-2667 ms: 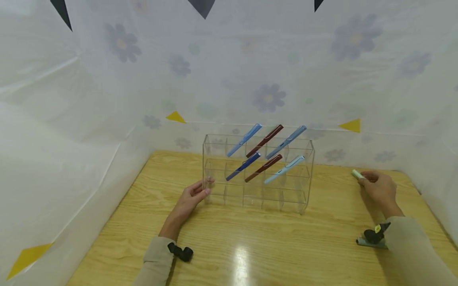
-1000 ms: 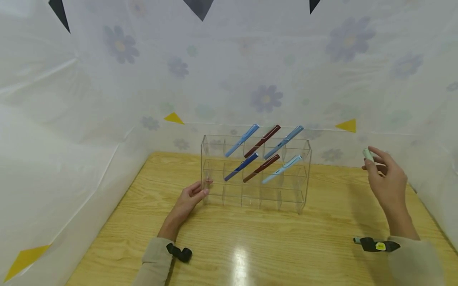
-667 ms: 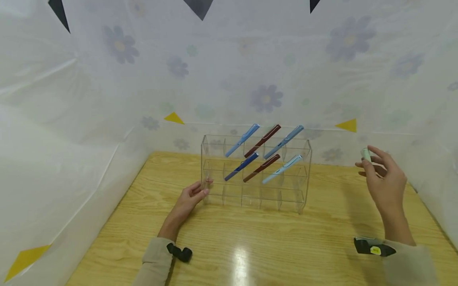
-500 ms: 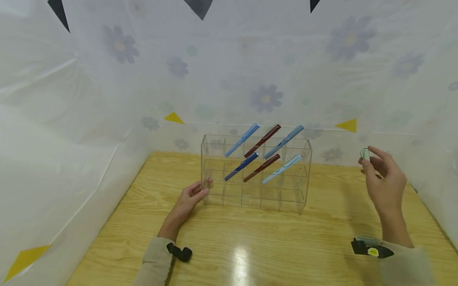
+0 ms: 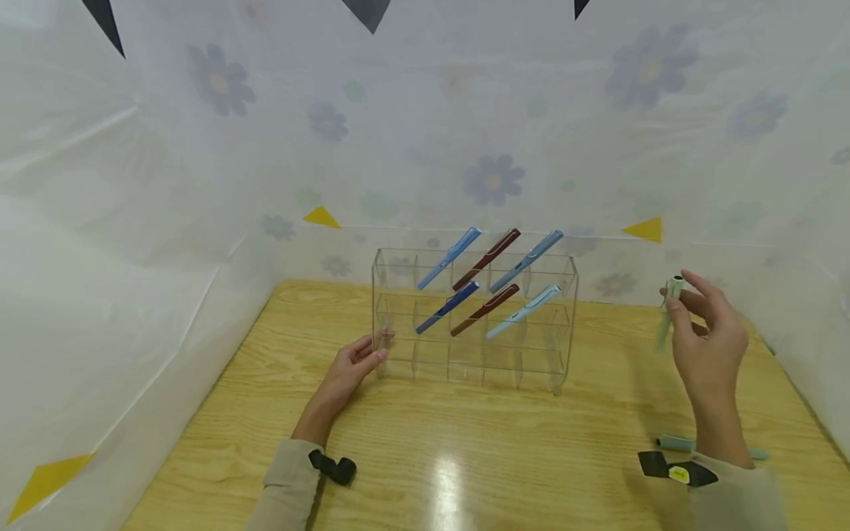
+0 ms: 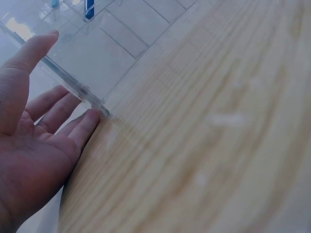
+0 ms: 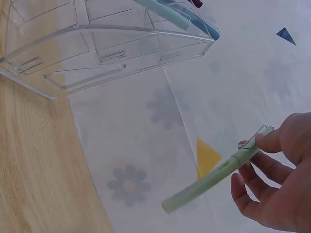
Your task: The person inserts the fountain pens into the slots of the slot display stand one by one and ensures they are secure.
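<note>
A clear tiered pen rack (image 5: 468,360) stands on the table, pens slanting across its top and middle tiers. At its left end my left hand (image 5: 347,376) holds the side panel, thumb at the front and fingertips against the side. In the left wrist view the left hand (image 6: 43,145) shows the thumb stretched out over the front of the panel. Off to the right, above the table, my right hand (image 5: 712,343) pinches a light green pen (image 5: 664,324) near its clip end. The pen (image 7: 204,184) points obliquely away from the fingers in the right wrist view.
Another pen, grey-green (image 5: 675,443), lies on the table (image 5: 398,457) by the right wrist, partly covered by it. Flowered white sheeting (image 5: 425,147) closes off the back and sides. Right of the rack is bare wood.
My right hand has lifted the light green pen off the table and turned it, so its length now hangs below the fingers. The left hand stays at the rack.
</note>
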Demonstrator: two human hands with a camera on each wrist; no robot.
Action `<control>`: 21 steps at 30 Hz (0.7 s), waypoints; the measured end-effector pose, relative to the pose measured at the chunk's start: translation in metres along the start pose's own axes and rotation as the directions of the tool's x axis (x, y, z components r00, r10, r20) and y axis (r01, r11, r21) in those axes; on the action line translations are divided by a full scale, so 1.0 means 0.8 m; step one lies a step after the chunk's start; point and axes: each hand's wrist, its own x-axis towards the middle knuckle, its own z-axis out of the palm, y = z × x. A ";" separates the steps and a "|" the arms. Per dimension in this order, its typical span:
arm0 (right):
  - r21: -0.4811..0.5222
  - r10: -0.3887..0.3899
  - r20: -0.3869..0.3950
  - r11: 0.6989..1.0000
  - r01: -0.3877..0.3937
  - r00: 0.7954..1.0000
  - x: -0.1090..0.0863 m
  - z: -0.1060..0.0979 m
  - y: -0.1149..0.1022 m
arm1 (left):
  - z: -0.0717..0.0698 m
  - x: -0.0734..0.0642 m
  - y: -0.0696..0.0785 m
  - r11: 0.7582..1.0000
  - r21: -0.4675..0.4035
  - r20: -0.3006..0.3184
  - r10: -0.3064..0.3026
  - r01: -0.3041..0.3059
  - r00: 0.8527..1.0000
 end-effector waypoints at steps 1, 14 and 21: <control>0.005 0.001 0.001 1.000 -0.001 1.000 -0.001 0.000 -0.002 | 0.000 0.000 0.000 1.000 0.000 -0.002 0.000 0.000 1.000; 0.223 -0.017 -0.002 0.975 0.018 1.000 -0.009 0.008 -0.019 | 0.001 -0.001 0.002 0.999 -0.039 0.022 0.024 -0.023 0.999; 0.577 -0.017 0.007 0.817 0.010 1.000 -0.012 0.017 -0.026 | 0.001 -0.003 0.002 1.000 -0.009 -0.004 -0.009 0.009 1.000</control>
